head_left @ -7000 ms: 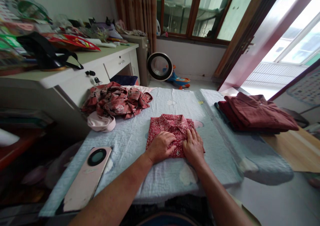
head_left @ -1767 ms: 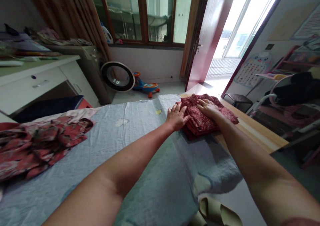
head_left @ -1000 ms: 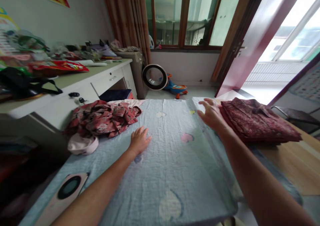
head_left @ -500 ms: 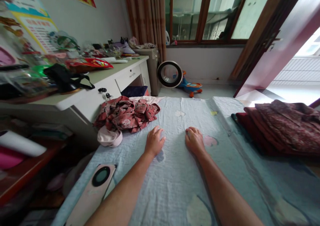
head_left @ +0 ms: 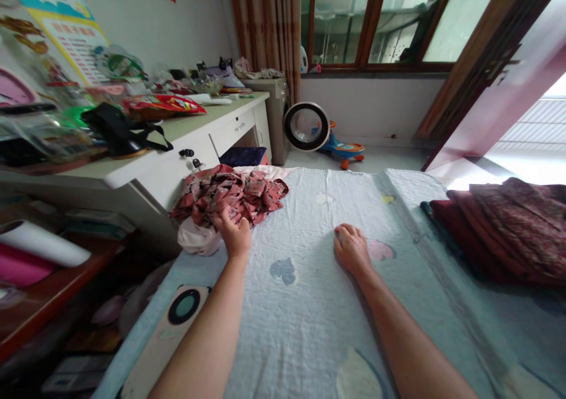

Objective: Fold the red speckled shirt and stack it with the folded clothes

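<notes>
My left hand [head_left: 234, 234] is closing its fingers on the near edge of the crumpled floral garment [head_left: 230, 194], which lies at 11 o'clock on the blue blanket [head_left: 305, 304], pinching cloth to get a hold. My right hand [head_left: 351, 250] lies released, flat on the blanket at 1 o'clock, well apart from the garment, likely bracing.

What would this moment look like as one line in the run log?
left hand: on crumpled red garment | right hand: resting on blue blanket | folded clothes: stacked at right | phone: near left edge
</notes>
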`<state>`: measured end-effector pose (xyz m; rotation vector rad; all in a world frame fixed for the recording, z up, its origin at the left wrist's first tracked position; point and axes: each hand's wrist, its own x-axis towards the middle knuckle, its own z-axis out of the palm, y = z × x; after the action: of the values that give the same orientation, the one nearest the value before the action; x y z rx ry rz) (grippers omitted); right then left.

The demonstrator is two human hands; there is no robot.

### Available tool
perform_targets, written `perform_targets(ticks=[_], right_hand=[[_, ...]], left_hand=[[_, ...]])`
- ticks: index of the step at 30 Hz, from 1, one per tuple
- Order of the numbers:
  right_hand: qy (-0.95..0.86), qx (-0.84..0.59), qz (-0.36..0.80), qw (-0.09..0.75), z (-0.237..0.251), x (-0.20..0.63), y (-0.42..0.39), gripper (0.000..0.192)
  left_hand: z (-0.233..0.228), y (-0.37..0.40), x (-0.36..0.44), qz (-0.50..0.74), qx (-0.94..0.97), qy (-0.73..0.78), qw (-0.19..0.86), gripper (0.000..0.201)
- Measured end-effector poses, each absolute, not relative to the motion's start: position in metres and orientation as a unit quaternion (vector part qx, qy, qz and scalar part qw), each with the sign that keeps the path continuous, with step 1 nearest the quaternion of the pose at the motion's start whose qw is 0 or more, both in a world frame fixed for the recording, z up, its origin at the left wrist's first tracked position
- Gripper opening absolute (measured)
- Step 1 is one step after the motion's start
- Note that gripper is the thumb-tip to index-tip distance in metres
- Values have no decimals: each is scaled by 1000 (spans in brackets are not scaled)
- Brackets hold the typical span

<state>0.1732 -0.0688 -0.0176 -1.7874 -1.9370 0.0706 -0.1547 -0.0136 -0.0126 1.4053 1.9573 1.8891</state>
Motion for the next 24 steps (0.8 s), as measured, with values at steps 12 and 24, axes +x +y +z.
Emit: perform_targets(ticks=[12,24], right_hand=[[-705,-657,32,265,-19,173,-68,27],[-689,-649,36,320,-24,175,-65,25]], left_hand=[[12,-57,-85,517,685,511,-49,32],[25,-97,-42,405,836,369,16,23]])
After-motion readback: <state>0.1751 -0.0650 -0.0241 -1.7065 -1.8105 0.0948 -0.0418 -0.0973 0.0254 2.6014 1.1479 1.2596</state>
